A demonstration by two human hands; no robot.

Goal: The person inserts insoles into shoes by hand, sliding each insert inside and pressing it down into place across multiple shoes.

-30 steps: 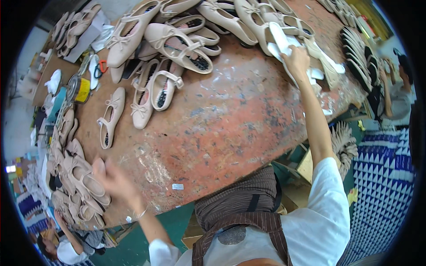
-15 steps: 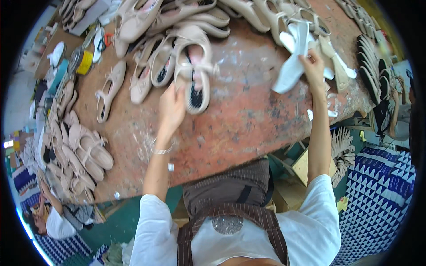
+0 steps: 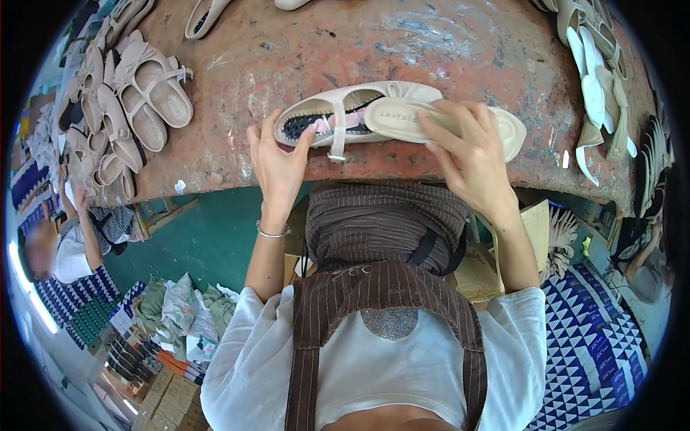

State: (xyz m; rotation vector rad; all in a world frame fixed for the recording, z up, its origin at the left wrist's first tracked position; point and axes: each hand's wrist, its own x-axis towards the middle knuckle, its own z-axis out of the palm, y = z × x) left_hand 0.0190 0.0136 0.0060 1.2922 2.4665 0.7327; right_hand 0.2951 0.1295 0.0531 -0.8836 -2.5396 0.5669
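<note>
A beige strapped flat shoe [image 3: 339, 128] lies sideways in front of me near the table's front edge, heel to the left. Inside it show a black-patterned bottom and a pink patch. My left hand [image 3: 277, 165] grips the heel end, its thumb at the opening. Over the toe half, my right hand [image 3: 474, 154] holds a cream insole [image 3: 394, 123] between thumb and fingers. One rounded end of the insole hangs over the shoe's opening; the other sticks out to the right past the toe.
On the worn reddish table [image 3: 237, 93], beige shoes [image 3: 154, 100] are heaped at the left. White and cream insoles [image 3: 593, 93] lie at the right beside more shoes. A person [image 3: 72, 248] works at far left. Blue-and-white patterned boxes [image 3: 582, 352] are stacked at lower right.
The shoe has come nearer and turned sideways in my left hand. My right hand has brought the insole from the right-hand pile to the shoe, its cream face now showing. My view has shifted down.
</note>
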